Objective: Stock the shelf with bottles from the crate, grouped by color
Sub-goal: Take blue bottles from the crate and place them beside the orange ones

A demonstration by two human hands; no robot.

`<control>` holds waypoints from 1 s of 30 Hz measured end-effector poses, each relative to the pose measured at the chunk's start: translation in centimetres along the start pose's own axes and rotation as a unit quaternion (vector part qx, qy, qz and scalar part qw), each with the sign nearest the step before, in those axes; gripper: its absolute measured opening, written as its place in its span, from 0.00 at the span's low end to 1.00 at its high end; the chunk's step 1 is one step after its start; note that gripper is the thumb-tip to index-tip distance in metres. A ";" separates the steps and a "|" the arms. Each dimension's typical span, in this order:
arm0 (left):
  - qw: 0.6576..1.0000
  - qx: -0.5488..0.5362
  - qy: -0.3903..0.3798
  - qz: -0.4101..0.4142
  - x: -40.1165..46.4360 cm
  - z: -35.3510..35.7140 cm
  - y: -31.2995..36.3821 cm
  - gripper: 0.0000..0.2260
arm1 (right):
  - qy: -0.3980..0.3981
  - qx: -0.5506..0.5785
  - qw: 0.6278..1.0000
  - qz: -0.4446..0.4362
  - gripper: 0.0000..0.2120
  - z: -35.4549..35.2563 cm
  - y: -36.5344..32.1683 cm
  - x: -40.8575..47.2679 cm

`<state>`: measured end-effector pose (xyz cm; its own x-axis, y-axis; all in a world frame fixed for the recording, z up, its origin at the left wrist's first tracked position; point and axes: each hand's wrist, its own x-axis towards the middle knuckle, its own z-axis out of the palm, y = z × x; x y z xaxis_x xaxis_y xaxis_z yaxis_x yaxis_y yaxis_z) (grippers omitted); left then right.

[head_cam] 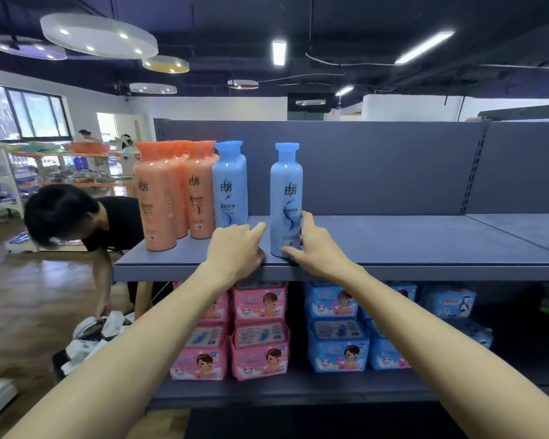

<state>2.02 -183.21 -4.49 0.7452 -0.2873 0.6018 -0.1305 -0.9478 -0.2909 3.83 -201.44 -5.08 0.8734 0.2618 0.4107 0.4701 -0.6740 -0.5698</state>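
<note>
Left hand: the left hand [235,245] is rested on the front lip of the shelf [393,245], fingers loosely curled with nothing in them — a forefinger is stretched toward the base of the near bottle, seemingly to steady or nudge it.
Right hand: the right hand [317,245] is set against the right side of the lone blue bottle [286,198]; the thumb is laid at its foot and a finger up its flank, the fingers kept fairly straight. It is judged a guiding touch, not a firm clasp.
Lone blue bottle: stood upright close to the shelf's front edge, label outward, apart from its match.
Gap: a space is left between this bottle and the second blue bottle [230,185], which is set further back beside the orange ones — the near bottle is probably to be slid left and back to close the blue group.
Orange bottles: the orange bottles [171,191] are clustered at the shelf's left end, touching one another, so that colours are kept together.
Crate: not seen from this view.
Lower shelf: pink packs [260,331] and blue packs [336,331] are stacked beneath.
Beyond: a person [86,223] is bent over at the left.
</note>
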 end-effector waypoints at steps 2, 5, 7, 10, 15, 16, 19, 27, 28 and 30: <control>1.000 -0.001 0.004 0.000 0.1 0.3 -0.2 0.08 | 0.003 -0.014 1.000 0.002 0.29 0.2 0.0 0.4; 1.000 -0.004 0.010 -0.002 0.2 0.7 -0.6 0.08 | 0.006 -0.030 1.000 0.007 0.27 0.7 0.0 1.2; 1.000 -0.008 0.012 -0.006 0.3 1.0 -0.9 0.07 | 0.008 -0.043 0.999 0.012 0.26 1.0 -0.1 1.7; 1.000 -0.018 0.016 -0.011 0.5 1.6 -1.2 0.07 | 0.009 -0.053 0.998 0.020 0.24 1.6 -0.3 2.6; 0.998 -0.030 0.046 -0.019 0.4 2.7 -1.9 0.07 | 0.008 -0.062 0.998 0.028 0.23 2.6 -0.4 4.4; 0.998 -0.031 0.055 -0.018 0.5 2.9 -2.0 0.08 | 0.009 -0.064 0.998 0.029 0.23 2.8 -0.4 4.9; 0.996 -0.036 0.078 -0.014 0.6 3.4 -2.3 0.07 | 0.012 -0.063 0.997 0.032 0.22 3.7 -0.4 6.3; 0.985 -0.060 0.160 0.006 1.5 4.0 -3.4 0.04 | 0.015 -0.061 0.996 0.061 0.20 5.7 -0.3 10.6; 0.983 -0.062 0.173 0.007 1.7 3.9 -3.6 0.03 | 0.016 -0.061 0.996 0.065 0.20 5.9 -0.3 11.1; 0.979 -0.063 0.193 0.018 1.9 4.0 -4.0 0.03 | 0.015 -0.061 0.996 0.070 0.20 6.4 -0.2 12.2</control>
<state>6.60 -179.41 -5.19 0.4399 -0.3279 0.8360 -0.2486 -0.9390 -0.2376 15.24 -193.70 -4.49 0.9241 0.1398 0.3557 0.3235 -0.7817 -0.5332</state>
